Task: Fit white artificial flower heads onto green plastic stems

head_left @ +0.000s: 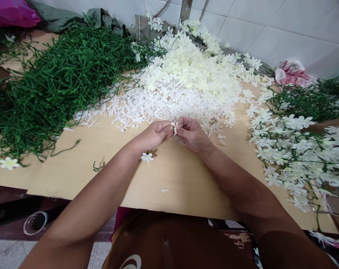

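Note:
My left hand (155,135) and my right hand (192,133) meet above the tan board (186,179), fingers pinched together on a small white artificial flower (174,126) held between them. A green stem with a white bloom (147,157) hangs below my left hand. Just beyond the hands lies a heap of white spiky flower centres (155,104), and behind it a big pile of cream petals (194,71).
A mound of green plastic stems (59,82) fills the left. Finished flowered stems (295,149) lie at the right. A loose green stem piece (98,166) and a petal (164,190) lie on the board. A pink bag (291,73) is by the tiled wall.

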`<state>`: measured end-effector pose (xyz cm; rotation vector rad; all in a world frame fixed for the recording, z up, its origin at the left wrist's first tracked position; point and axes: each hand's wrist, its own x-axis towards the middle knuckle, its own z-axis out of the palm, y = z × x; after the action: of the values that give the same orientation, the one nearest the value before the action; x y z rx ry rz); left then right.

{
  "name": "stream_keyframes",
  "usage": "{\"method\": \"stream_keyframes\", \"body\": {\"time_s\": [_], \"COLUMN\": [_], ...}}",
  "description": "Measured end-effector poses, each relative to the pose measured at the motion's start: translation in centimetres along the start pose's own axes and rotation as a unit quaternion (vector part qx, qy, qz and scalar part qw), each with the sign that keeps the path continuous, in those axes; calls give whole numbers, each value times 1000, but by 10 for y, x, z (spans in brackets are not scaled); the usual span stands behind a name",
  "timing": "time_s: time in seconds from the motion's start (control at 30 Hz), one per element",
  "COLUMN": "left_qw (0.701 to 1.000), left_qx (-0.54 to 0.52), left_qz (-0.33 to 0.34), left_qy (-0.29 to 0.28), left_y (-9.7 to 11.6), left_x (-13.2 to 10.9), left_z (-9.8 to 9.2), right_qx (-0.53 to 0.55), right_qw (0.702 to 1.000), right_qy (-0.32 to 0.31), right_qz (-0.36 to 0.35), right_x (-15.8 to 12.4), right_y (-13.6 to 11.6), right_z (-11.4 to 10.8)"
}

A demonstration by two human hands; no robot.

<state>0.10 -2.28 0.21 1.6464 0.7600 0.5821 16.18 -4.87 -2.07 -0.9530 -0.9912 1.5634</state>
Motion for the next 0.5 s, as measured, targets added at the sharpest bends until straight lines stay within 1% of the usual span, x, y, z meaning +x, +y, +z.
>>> {"method": "stream_keyframes", "body": {"time_s": [0.13,0.37,0.43,0.5], "left_qw": [1000,1000,1000,997], "left_qx": [2,3,-20,-67], "left_qz": [5,-17,-21,-23], "left_qy": [2,-2,5,17], "left_y": [-2,-4,-4,-3], "left_x": [0,0,1,2], "left_z": [0,1,2,4], "right_qx": [-31,-73,-78,-75], "right_qw": [999,997,997,997], "right_qy": [-4,-21,-26,-23], "right_qz": [-10,-13,-6,1], "right_x": [-1,1,3,5], "right_y": [-1,-3,-4,-8], "right_z": [-1,-3,-4,-4]}}
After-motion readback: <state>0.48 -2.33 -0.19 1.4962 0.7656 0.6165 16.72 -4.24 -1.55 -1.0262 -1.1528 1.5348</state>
